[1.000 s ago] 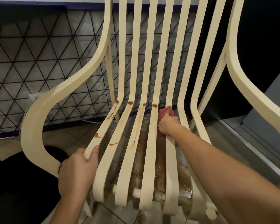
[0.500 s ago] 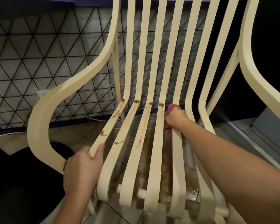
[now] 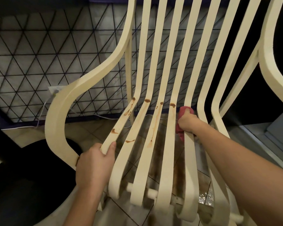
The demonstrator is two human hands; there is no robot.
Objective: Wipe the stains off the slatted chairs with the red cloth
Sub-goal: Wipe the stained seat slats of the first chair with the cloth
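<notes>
Chair (image 3: 59,111): only one in view. The task says chairs, so any others are out of frame. My read is early-to-mid on this one.

Done, as far as it shows: the fifth slat (image 3: 189,160) looks clean on the stretch nearer me than the right grip (image 3: 189,123). The two slats outboard of that grip show no marks.

Left: all four slats between the two grips are dirty.
- long streak (image 3: 154,124), two slats inboard of the right grip
- blotch (image 3: 172,105) on the slat just beside that grip, level with the cloth
- blotches (image 3: 147,100) and a short smear (image 3: 129,141) on the next slat
- spots (image 3: 114,131) on the outermost left slat (image 3: 123,118), just beyond the left grip (image 3: 93,163)
- small drip (image 3: 77,160) on the armrest, touching the left grip's outer side

Right grip: fingers curled round the fifth slat at the seat bend, clamped on the red cloth (image 3: 180,134), with a tail of cloth hanging below. Left grip: clamped on the front of the outermost left slat with the thumb on top, bracing, no cloth.

Hidden or unclear:
- The slat face under the right grip and cloth is covered, so I can't tell if a stain remains there.
- Slat undersides don't show.
- The chair top and right armrest are cut off.
- The brown patch (image 3: 160,144) on the floor (image 3: 95,128) below the seat could be a spill or the tile tone; can't tell.
</notes>
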